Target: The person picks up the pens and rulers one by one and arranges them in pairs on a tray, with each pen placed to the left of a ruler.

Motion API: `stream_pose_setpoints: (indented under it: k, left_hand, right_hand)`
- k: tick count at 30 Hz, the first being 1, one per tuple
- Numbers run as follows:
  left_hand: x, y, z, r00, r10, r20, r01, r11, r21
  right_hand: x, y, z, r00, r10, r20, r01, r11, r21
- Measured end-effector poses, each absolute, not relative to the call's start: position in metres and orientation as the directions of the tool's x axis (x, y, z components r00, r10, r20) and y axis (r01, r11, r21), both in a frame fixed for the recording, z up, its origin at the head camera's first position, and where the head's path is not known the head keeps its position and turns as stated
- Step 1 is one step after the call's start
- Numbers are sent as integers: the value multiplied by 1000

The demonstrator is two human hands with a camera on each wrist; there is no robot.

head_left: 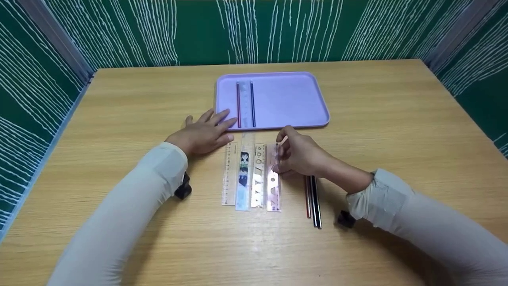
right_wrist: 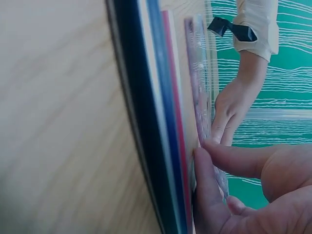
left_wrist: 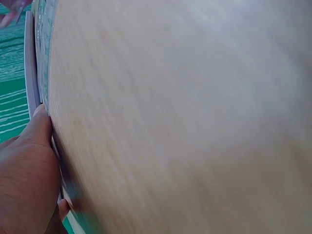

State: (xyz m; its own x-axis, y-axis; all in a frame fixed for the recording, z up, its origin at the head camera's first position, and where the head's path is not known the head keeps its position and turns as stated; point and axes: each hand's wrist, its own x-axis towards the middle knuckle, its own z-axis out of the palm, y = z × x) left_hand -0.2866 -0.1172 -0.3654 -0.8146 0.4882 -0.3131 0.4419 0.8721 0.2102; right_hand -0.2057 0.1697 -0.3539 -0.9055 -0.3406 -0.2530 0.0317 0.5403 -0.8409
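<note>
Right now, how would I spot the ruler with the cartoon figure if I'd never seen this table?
Find the purple tray on the wooden table. On its near side lies a row of four rulers; your ruler is second from the left. Unlike its neighbours, it bears a dark-haired cartoon figure above a bluish end.

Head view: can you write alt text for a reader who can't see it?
A person's right hand pinches the pink ruler, rightmost of four on a table, with pencils nearby. Their left hand lies at the near-left corner of a purple tray, which holds a clear ruler between two pencils.
</note>
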Motion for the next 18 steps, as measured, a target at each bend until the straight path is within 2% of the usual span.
stream_pose_setpoints:
  k: [4, 12, 18]
  left_hand:
    - [-288, -117, -367, -814, 493, -307, 450, 870, 203]
    - [-288, -117, -370, -816, 492, -305, 448, 870, 204]
    - [-286, -118, -368, -819, 489, -300, 446, 871, 204]
  right_hand:
    - [-204, 171, -356, -914, -340, -222, 20, 507, -861]
    - [-203, 174, -358, -903, -363, -231, 104, 337, -936]
    - [-204, 178, -358, -891, -371, -262, 159, 286, -945]
